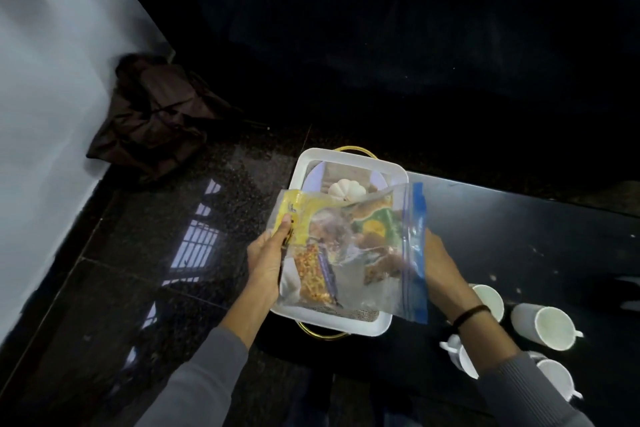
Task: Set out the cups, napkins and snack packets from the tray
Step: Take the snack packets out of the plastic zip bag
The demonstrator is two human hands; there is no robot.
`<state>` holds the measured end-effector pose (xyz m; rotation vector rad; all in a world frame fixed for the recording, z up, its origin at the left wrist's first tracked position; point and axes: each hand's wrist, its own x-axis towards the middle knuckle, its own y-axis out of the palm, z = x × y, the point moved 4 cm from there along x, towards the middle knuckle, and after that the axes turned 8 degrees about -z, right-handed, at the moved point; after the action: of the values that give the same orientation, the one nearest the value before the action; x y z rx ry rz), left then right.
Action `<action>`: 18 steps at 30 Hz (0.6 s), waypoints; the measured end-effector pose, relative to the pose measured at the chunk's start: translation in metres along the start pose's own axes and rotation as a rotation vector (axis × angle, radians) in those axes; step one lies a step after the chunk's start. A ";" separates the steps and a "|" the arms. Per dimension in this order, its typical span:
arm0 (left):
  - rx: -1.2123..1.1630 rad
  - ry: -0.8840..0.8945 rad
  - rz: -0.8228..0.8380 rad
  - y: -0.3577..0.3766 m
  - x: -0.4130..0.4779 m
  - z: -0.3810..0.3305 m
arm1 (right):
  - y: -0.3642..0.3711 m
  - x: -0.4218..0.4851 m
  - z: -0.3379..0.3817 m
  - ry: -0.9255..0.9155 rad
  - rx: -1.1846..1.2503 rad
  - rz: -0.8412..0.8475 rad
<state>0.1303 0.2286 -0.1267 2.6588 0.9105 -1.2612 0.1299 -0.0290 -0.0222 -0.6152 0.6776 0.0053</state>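
**Snack bag up over the tray, cups already on the table**

Both hands are on the clear zip bag [356,253], lifted above the white tray [394,170] and tipped toward the camera. Inside it, a jumble of snack packets: a yellow one [298,208] at the top left corner, an orange-flecked one lower down, a green one near the blue zip strip. The left hand [265,262] is closed on the bag's left edge, thumb pressed over the yellow packet. The right hand [441,265] sits behind the zip side; it seems to be gripping, but its fingers are hidden by the plastic, so I cannot tell how tightly.

This looks like the snack step. 4 white cups [550,324] appear to stand on the dark table [519,218] to the right, one half hidden by the right forearm. What may be folded napkins and a small white pumpkin-shaped piece [346,191] show in the tray's far end.

Next move, as I read it: carry the bag clear of the tray and open the zip, which wants one hand holding each lip.

Room: open table beyond the cups, far right. The tray sits at the table's left end, with polished floor [166,253] below, so anything slipping left drops off. The cups crowd the right elbow.
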 end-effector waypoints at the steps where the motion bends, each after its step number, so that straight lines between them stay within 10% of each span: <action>1: -0.021 0.021 -0.026 -0.003 0.004 0.000 | -0.003 0.003 -0.001 -0.031 -0.121 -0.021; 7: -0.029 0.078 -0.063 -0.021 0.017 -0.008 | -0.033 0.013 -0.011 0.043 -0.023 -0.076; 18: 0.075 0.111 -0.029 -0.035 0.013 -0.033 | -0.081 0.025 0.017 -0.189 -0.535 -0.497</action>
<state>0.1404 0.2731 -0.1078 2.8086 0.9365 -1.1861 0.1755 -0.0916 0.0171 -1.2704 0.3198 -0.2208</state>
